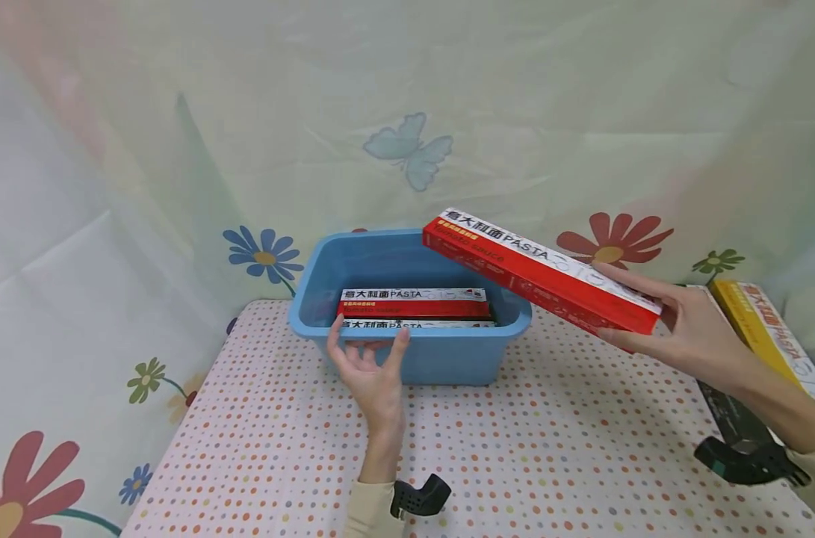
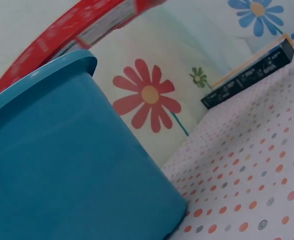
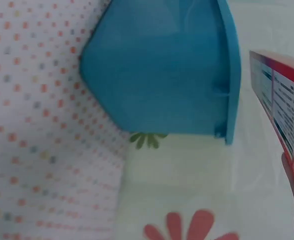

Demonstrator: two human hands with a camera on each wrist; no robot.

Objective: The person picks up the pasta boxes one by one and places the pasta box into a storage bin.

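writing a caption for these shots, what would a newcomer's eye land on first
Probably the bright red pasta box, held tilted in the right hand, higher than the rim of the blue tub. That tub likely comes next, standing on the dotted cloth with pasta boxes inside and the left hand at its front rim.

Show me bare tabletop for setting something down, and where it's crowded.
Bare: spotted cloth between blue bin and black box, and left of the left hand. Crowded: on the right, around black box and yellow box; in the bin, with pasta boxes.
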